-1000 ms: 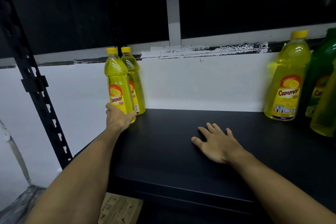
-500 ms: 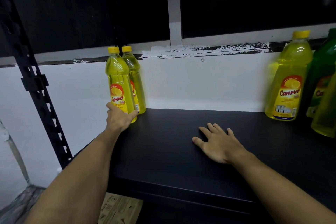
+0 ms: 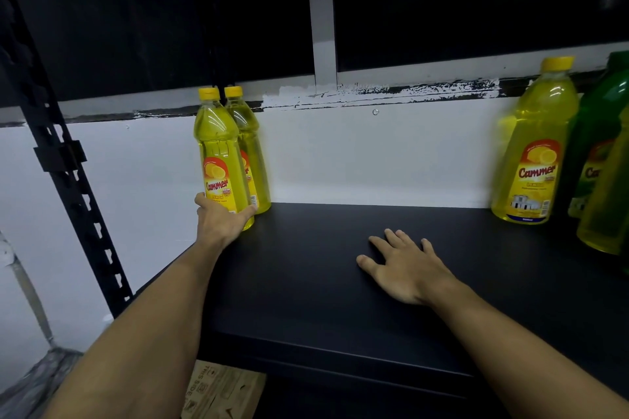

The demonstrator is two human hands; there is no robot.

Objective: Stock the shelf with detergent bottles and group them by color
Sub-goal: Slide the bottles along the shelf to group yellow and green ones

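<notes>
Left hand (image 3: 223, 221) grips front yellow bottle's (image 3: 219, 160) base.

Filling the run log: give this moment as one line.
left hand: grips front yellow bottle | right hand: flat on shelf | yellow pair: shelf left end

The yellow bottles (image 3: 218, 160) are clear, glossy plastic with opaque yellow caps (image 3: 208, 93) and shiny printed labels; the green bottle (image 3: 599, 133) is glossy translucent plastic too; the shelf (image 3: 323, 282) is smooth, matt black; its upright (image 3: 68, 187) looks like black-painted perforated metal; the box (image 3: 218, 391) below is brown printed cardboard.
</notes>
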